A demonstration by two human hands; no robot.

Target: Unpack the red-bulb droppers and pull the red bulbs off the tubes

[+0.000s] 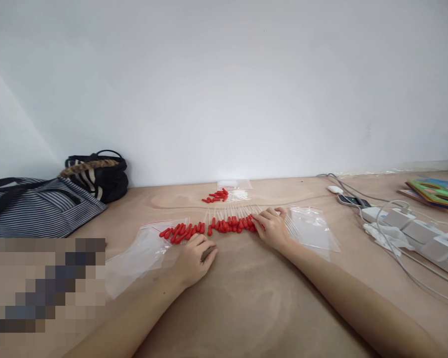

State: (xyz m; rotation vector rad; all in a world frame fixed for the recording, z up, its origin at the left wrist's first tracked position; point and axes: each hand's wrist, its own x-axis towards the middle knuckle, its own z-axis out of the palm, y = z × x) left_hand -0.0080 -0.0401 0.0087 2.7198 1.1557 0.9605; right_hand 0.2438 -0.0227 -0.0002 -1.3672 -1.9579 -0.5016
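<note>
A row of thin white sticks [242, 210] with red bulb-shaped ends [229, 224] fans out on the wooden table, red ends towards me. More loose red bulb-shaped pieces [177, 231] lie to the left, partly over a clear plastic bag. My left hand [196, 258] rests on the table just below these pieces, its thumb apart from the curved fingers and nothing seen in it. At the right end of the row, my right hand [272, 228] has its thumb and index finger closed around a red end. The hand hides some of the sticks there.
Behind the row lie a small red pile [216, 196] and a clear bag of white sticks [239, 193]. Flat clear bags [313, 226] flank it. A power strip with chargers [425, 233] and cables stands right; striped bag [45, 206] and black bag [114, 179] left.
</note>
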